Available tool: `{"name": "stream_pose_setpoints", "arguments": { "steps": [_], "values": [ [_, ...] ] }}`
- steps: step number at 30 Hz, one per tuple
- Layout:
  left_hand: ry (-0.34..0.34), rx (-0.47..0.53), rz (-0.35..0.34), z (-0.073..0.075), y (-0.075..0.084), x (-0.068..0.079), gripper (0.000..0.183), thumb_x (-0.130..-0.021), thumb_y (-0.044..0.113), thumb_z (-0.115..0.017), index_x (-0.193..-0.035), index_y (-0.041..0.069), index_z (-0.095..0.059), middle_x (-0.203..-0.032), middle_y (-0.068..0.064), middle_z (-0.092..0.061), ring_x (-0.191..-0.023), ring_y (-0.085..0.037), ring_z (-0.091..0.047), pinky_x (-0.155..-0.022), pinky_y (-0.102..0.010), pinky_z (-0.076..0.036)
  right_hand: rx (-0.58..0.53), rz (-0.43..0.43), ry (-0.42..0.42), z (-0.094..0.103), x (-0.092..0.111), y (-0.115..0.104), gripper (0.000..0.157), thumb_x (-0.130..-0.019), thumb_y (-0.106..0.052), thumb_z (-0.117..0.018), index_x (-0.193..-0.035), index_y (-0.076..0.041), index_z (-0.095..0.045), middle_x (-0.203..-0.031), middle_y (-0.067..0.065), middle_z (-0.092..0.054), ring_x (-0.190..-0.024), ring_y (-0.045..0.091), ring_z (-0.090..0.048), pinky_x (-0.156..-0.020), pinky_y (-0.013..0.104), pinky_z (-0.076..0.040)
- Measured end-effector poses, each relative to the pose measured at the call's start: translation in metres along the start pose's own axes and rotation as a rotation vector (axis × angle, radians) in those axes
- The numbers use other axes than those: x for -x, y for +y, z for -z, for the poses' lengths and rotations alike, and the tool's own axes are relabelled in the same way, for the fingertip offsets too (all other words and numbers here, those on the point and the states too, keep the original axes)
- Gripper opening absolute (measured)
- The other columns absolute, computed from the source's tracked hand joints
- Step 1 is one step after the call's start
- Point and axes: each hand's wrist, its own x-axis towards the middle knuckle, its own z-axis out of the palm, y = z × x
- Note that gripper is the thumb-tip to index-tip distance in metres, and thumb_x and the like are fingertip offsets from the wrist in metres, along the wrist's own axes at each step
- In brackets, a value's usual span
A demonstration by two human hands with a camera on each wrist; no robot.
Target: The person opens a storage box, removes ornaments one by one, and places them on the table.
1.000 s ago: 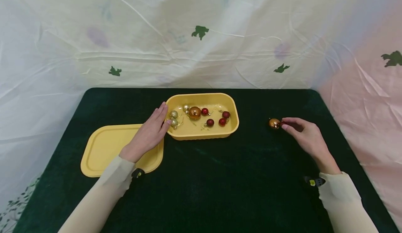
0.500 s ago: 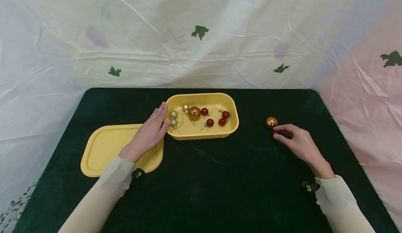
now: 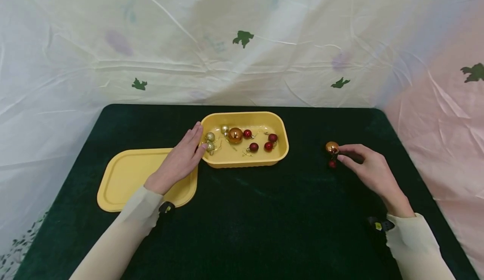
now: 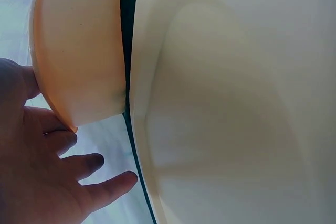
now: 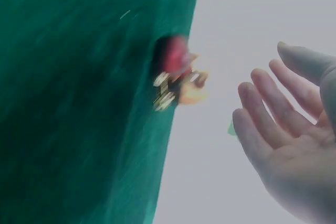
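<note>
My left hand (image 3: pixel 177 162) lies with straight fingers against the left end of the yellow box (image 3: pixel 245 164); in the left wrist view its fingertips (image 4: pixel 65 139) touch the box's rim. Inside the box are several baubles: a large copper one (image 3: pixel 235 135), gold ones (image 3: pixel 210 137) and red ones (image 3: pixel 253 147). On the right, my right hand (image 3: pixel 368 166) is beside a copper bauble (image 3: pixel 332 147) and a small red bauble (image 3: pixel 332 163), which lie close together on the table. The right wrist view shows its fingers (image 5: pixel 262 108) spread apart from the blurred red bauble (image 5: pixel 176 56), holding nothing.
A yellow lid (image 3: pixel 132 175) lies flat left of the box, partly under my left forearm. Dark green cloth covers the table (image 3: pixel 257 225). A pale printed curtain (image 3: pixel 181 40) hangs behind the table and along its sides.
My right hand has brought the small red bauble from the copper bauble's right to its near side and let go of it. The copper bauble has shifted slightly. My left hand stays put.
</note>
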Motion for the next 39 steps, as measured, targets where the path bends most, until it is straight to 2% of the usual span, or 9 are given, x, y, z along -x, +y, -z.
{"name": "stream_pose_setpoints", "arguments": {
  "steps": [4,7,11,16,19,28,31,36,39],
  "values": [
    [-0.006,0.007,0.004,0.001,0.000,0.000,0.068,-0.113,0.038,-0.039,-0.166,0.006,-0.010,-0.174,-0.006,-0.002,-0.159,-0.030,-0.011,-0.128,-0.049,-0.015,-0.043,0.025,0.076,-0.002,-0.005,-0.021,0.033,-0.104,-0.036,-0.065,-0.128,-0.015,-0.070,-0.128,0.005,-0.068,-0.117,0.023,-0.058,-0.092,0.015,-0.043],
    [-0.006,0.015,0.001,0.001,0.002,-0.001,0.068,-0.113,0.038,-0.039,-0.166,0.006,-0.010,-0.174,-0.006,-0.002,-0.159,-0.030,-0.011,-0.127,-0.049,-0.016,-0.092,0.058,0.121,-0.009,-0.009,-0.039,0.032,-0.103,-0.034,-0.066,-0.129,-0.016,-0.070,-0.127,0.003,-0.068,-0.109,0.015,-0.057,-0.089,0.008,-0.040],
    [-0.002,0.018,-0.002,0.001,0.004,-0.002,0.068,-0.113,0.038,-0.039,-0.165,0.005,-0.011,-0.174,-0.008,-0.003,-0.159,-0.031,-0.012,-0.127,-0.049,-0.017,-0.129,0.114,0.125,-0.019,-0.017,-0.062,0.031,-0.102,-0.031,-0.069,-0.130,-0.018,-0.070,-0.126,0.001,-0.067,-0.102,0.012,-0.056,-0.085,0.015,-0.045],
    [0.002,0.018,0.000,-0.001,0.005,-0.002,0.067,-0.113,0.037,-0.039,-0.165,0.005,-0.011,-0.174,-0.008,-0.004,-0.158,-0.032,-0.013,-0.127,-0.050,-0.017,-0.156,0.214,0.040,-0.037,-0.032,-0.086,0.036,-0.101,-0.028,-0.071,-0.134,-0.015,-0.068,-0.134,0.003,-0.066,-0.118,0.023,-0.061,-0.101,0.047,-0.051],
    [-0.002,0.018,0.004,-0.001,0.005,-0.001,0.068,-0.113,0.037,-0.039,-0.165,0.005,-0.011,-0.174,-0.007,-0.004,-0.159,-0.031,-0.013,-0.127,-0.049,-0.017,-0.154,0.277,-0.027,-0.048,-0.043,-0.097,0.040,-0.099,-0.026,-0.073,-0.136,-0.011,-0.066,-0.137,0.007,-0.065,-0.124,0.028,-0.060,-0.104,0.058,-0.049],
    [0.002,0.016,0.005,0.000,0.002,0.000,0.068,-0.113,0.039,-0.038,-0.166,0.007,-0.011,-0.174,-0.006,-0.004,-0.159,-0.031,-0.013,-0.127,-0.049,-0.017,-0.094,0.399,-0.184,-0.077,-0.076,-0.122,0.046,-0.096,-0.026,-0.077,-0.138,-0.010,-0.065,-0.138,0.009,-0.065,-0.124,0.031,-0.062,-0.104,0.054,-0.051],
    [0.009,0.012,-0.003,0.000,0.002,0.000,0.067,-0.113,0.038,-0.039,-0.166,0.006,-0.012,-0.174,-0.008,-0.006,-0.158,-0.032,-0.014,-0.127,-0.050,-0.018,-0.097,0.416,-0.232,-0.083,-0.084,-0.125,0.046,-0.097,-0.026,-0.076,-0.138,-0.009,-0.065,-0.133,0.011,-0.067,-0.114,0.031,-0.064,-0.097,0.051,-0.053],
    [0.010,0.004,-0.002,0.001,0.002,-0.001,0.067,-0.113,0.037,-0.039,-0.165,0.005,-0.012,-0.174,-0.010,-0.007,-0.158,-0.032,-0.014,-0.127,-0.050,-0.018,-0.047,0.430,-0.302,-0.091,-0.095,-0.133,0.044,-0.097,-0.026,-0.075,-0.137,-0.008,-0.066,-0.121,0.010,-0.070,-0.086,0.020,-0.060,-0.075,0.037,-0.053],
    [0.010,0.004,-0.002,0.002,0.001,0.000,0.067,-0.113,0.038,-0.038,-0.165,0.005,-0.012,-0.174,-0.010,-0.007,-0.158,-0.032,-0.014,-0.127,-0.050,-0.017,-0.013,0.435,-0.337,-0.098,-0.101,-0.136,0.043,-0.098,-0.026,-0.075,-0.136,-0.007,-0.066,-0.125,0.010,-0.070,-0.089,0.019,-0.062,-0.077,0.037,-0.055]
  ]
}}
